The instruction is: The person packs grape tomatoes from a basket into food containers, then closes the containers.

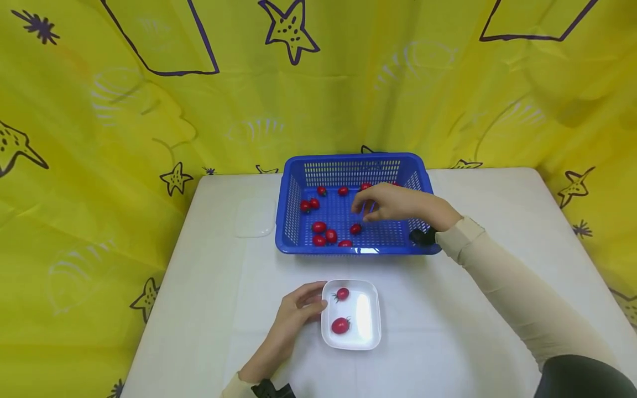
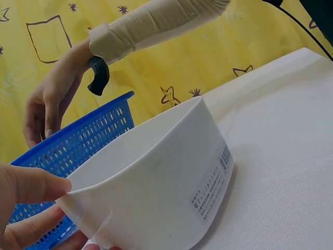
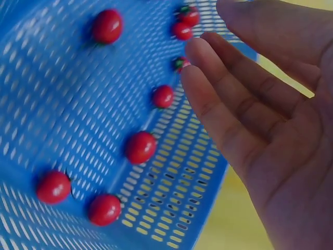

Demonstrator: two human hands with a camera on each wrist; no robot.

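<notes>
My left hand [image 1: 294,316] grips the left side of a small white square container [image 1: 365,301], thumb on its rim and fingers against its outer wall. Two cherry tomatoes with green stems lie inside, one tomato [image 1: 342,293] at the back and another tomato [image 1: 340,325] nearer the front. Over the blue perforated basket [image 1: 281,210] hovers my right hand [image 1: 393,203], its fingers loosely bent and nothing between them. Several tomatoes [image 3: 140,147] are scattered on the basket floor; a single tomato [image 1: 355,229] lies just below the right fingertips in the head view.
A translucent white lid [image 1: 255,218] lies flat on the white table [image 1: 209,309], left of the basket. Behind the table hangs a yellow curtain [image 1: 328,110] with starfish drawings. On the container's outer wall is a printed label [image 2: 210,190] with a barcode.
</notes>
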